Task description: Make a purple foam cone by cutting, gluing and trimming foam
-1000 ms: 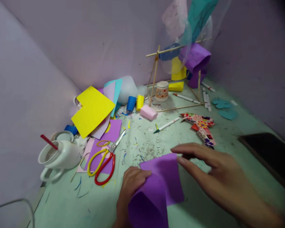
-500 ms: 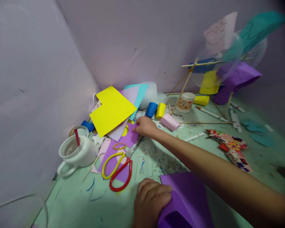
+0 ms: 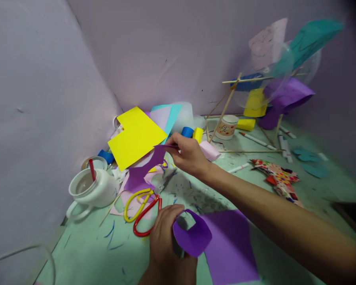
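By the bench's [image 3: 86,245] left edge stands a white pot [image 3: 103,189] with a red stick [image 3: 91,170] poking out. A patterned cup [image 3: 226,128] sits near the back edge beside a wooden-stick frame [image 3: 231,95], with white pens [image 3: 258,141] toward the back right corner. A floral-patterned object [image 3: 277,176] and a dark flat one [image 3: 351,219] lie toward the right edge.

1 pr scissors [image 3: 159,190]. Rel. to scissors: 1 wht pot [image 3: 105,189] L; 1 yel. sheet [image 3: 138,136] beyond; 1 cut purp. piece [image 3: 138,177] also beyond; 1 purp. tube [image 3: 197,239] nearer, R; 1 purp. sheet [image 3: 230,247] further R; 1 patterned mug [image 3: 226,127] + 5 mkrs [image 3: 257,141] vis., far R.
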Demonstrator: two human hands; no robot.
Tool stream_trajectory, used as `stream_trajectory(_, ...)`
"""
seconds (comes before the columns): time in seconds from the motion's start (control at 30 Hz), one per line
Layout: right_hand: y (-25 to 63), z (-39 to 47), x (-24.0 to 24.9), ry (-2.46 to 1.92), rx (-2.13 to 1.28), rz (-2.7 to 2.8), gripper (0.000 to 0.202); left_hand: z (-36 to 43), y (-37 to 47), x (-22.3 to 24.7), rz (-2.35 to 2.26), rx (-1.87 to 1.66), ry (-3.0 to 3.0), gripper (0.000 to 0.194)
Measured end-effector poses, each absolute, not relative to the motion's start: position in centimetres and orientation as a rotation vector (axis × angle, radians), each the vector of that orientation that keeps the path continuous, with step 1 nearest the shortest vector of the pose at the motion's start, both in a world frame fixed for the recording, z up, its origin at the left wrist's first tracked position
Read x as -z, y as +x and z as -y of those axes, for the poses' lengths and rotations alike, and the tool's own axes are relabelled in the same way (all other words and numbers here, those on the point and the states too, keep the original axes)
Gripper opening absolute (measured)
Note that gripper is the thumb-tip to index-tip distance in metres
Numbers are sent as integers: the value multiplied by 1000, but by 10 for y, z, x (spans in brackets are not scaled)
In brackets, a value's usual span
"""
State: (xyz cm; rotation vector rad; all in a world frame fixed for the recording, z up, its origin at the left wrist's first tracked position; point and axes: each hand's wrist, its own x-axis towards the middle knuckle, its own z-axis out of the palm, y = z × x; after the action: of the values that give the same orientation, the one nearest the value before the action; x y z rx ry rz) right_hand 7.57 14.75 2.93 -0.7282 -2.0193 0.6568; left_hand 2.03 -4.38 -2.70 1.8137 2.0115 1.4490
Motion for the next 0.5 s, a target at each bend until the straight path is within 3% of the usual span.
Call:
stream_trajectory(0.27,116,-155,-62,-1002,-589,1590,13,46,17,14,-1902,-1360,1706,37)
stream_trajectory(0.43,196,-97,-71,-1053,-1366,1090,12,63,22,3,-1243,-976,1153,58)
stream_trajectory(0.5,230,-54,-58,-1106,-1519,1060,19,73,22,1,-1112,-890,928,69)
